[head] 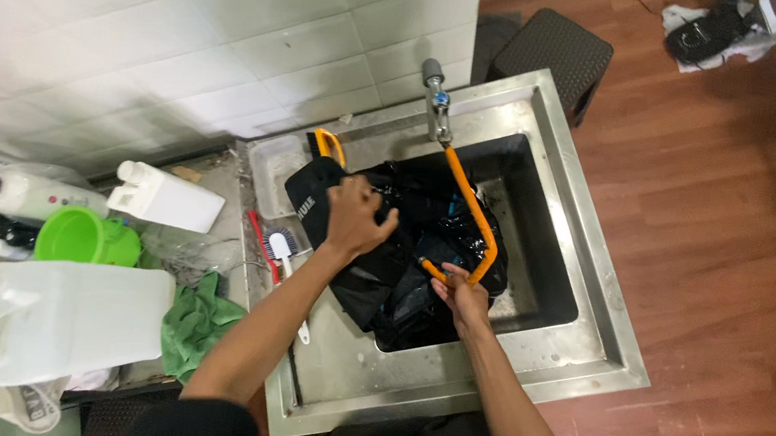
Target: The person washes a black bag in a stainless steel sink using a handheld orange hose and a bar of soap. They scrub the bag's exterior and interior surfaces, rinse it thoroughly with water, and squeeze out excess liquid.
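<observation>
Item 1: my left hand (355, 216), fingers curled tight on the black bag (404, 250), gripping its upper edge. The bag lies wet and crumpled in the steel sink (586, 304), draped over the basin's left rim.

Item 2: my right hand (462, 298), fingers closed around the end of the orange hose (473, 214), held against the bag. The hose runs up to the tap (437, 105) at the back of the sink.

Item 3: a scrub brush (279, 246) on the sink ledge, just left of the bag.

Item 4: on the counter further left, a green cloth (194, 322), a green bowl (81, 238), and 2 white jugs, 1 large (64, 325) and 1 smaller (166, 199).

Item 5: a dark stool (555, 50) on the wood floor (707, 220) behind the sink.
</observation>
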